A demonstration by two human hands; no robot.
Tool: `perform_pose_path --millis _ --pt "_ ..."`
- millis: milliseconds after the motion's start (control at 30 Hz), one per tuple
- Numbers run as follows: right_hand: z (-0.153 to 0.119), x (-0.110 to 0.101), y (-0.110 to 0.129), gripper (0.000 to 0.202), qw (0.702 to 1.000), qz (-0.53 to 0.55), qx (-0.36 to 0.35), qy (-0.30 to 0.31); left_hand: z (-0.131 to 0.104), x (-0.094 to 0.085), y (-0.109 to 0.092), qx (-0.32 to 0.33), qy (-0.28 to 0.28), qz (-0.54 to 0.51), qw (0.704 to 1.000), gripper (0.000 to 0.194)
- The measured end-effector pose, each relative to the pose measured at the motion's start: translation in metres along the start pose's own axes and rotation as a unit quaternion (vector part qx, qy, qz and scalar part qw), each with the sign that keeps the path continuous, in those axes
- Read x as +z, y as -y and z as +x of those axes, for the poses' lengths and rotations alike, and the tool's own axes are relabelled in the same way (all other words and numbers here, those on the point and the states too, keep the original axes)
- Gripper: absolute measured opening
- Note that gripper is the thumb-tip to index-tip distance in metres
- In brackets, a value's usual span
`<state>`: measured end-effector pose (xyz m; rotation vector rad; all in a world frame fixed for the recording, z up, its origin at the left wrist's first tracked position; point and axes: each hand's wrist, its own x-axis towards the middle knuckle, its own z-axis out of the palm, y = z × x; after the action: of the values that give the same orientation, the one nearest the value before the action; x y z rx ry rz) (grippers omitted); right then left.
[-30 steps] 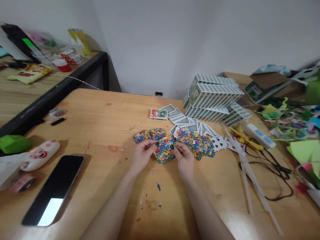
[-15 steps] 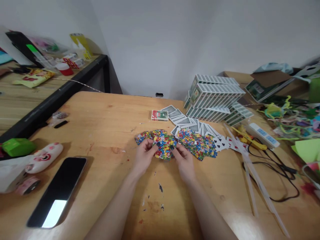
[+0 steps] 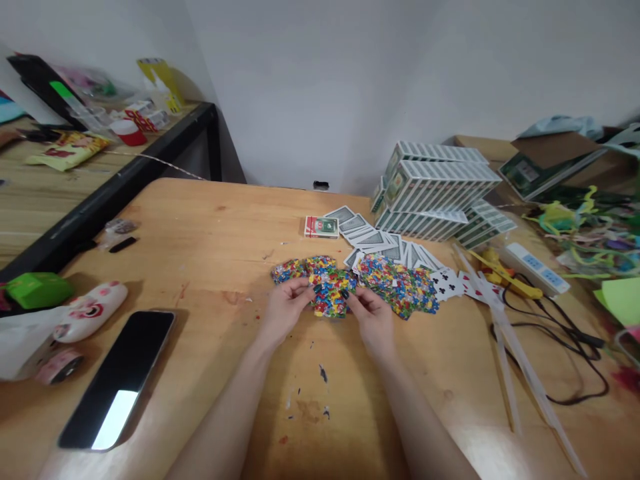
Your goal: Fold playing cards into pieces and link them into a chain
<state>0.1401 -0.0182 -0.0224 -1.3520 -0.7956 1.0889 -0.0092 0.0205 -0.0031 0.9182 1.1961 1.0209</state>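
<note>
Between my two hands is a multicoloured patterned card piece (image 3: 330, 297). My left hand (image 3: 287, 308) pinches its left side with thumb and fingers, and my right hand (image 3: 373, 320) grips its right side. Behind my left hand lie more pieces of the same pattern (image 3: 289, 270). To the right of my right hand, a larger spread of these colourful pieces (image 3: 400, 283) rests on the table. Face-down playing cards (image 3: 370, 239) fan out behind it, and face-up cards (image 3: 447, 285) lie at its right end. A red and green card box (image 3: 321, 227) sits behind the pieces.
Striped card boxes (image 3: 443, 187) are stacked at the back right. Glue sticks (image 3: 525, 360), a yellow tool (image 3: 505, 275), a black cable (image 3: 565, 327) and a power strip (image 3: 535, 268) lie right. A phone (image 3: 120, 377) and a white squishy toy (image 3: 91, 311) lie left.
The view has shifted slightly. Both hands keep hold of the colourful piece, which now looks a little more level and squared.
</note>
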Motion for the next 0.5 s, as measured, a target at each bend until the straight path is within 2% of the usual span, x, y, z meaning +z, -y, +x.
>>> perform_pose_path --millis 500 --pt "0.0006 -0.0011 0.004 0.019 1.0 -0.006 0.006 0.021 -0.0008 0.0001 -0.0022 -0.006 0.018 0.001 1.0 0.019"
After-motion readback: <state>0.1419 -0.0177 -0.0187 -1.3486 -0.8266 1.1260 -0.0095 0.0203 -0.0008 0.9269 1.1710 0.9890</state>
